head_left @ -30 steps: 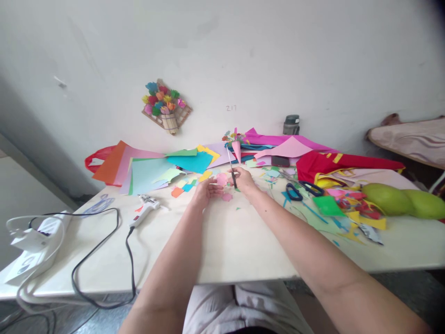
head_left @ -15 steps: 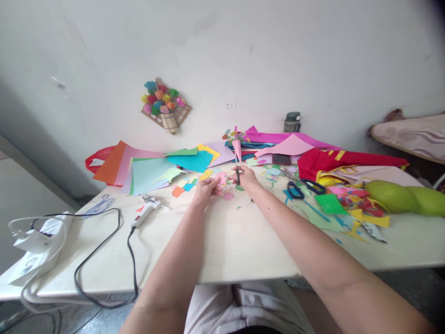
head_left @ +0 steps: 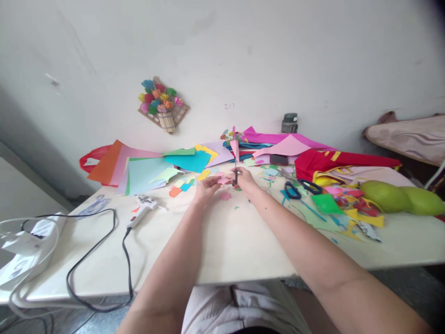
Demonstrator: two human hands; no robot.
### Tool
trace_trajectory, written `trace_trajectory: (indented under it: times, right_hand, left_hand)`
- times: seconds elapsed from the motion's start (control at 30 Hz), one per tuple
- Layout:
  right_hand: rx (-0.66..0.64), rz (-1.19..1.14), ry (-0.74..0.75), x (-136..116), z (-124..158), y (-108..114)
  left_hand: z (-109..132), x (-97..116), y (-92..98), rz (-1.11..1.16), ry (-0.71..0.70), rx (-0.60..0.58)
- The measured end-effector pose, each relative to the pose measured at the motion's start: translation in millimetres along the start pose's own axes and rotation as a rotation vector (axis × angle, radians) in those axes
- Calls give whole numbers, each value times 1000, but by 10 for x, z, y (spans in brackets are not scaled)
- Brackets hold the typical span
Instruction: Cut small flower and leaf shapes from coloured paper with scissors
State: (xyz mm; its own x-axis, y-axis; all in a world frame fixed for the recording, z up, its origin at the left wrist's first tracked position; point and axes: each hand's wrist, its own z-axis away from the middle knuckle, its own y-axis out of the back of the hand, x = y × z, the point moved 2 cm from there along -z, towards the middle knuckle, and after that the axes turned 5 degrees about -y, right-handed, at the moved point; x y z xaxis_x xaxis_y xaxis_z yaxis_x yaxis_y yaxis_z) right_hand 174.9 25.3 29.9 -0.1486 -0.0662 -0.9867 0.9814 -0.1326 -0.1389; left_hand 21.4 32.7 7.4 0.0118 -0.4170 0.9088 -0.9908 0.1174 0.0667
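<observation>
My right hand [head_left: 245,179] is closed on a small pair of dark-handled scissors [head_left: 236,175], whose blades point away from me. My left hand [head_left: 207,187] pinches a small piece of pink paper [head_left: 223,181] just left of the scissors. The fingertips of both hands are near each other, and fine detail at the blades is too small to make out. Below the left fingers, a pink paper cutout [head_left: 225,196] lies on the table. Just beyond the scissors stands a pink paper cone [head_left: 235,147] with little coloured paper flowers [head_left: 227,136] behind it.
A white glue gun [head_left: 142,212] with a black cord lies left, near a power strip [head_left: 33,248]. Coloured sheets [head_left: 146,174] spread along the wall. On the right are larger scissors [head_left: 293,190], paper scraps [head_left: 365,218], red cloth [head_left: 323,162] and a green object [head_left: 385,196].
The view has shifted slightly, so everything sits a little further left. My right hand still holds the scissors, and the left hand's pink paper is now closer to them.
</observation>
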Motion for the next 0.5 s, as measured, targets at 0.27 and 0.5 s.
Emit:
trace_trajectory:
  times: [0.27, 0.5]
  right_hand:
    - [25, 96, -6, -22, 20, 0]
    - [-22, 36, 84, -32, 23, -27]
  left_hand:
    - [-9, 64, -38, -29, -61, -41]
    - [29, 48, -3, 266, 129, 78]
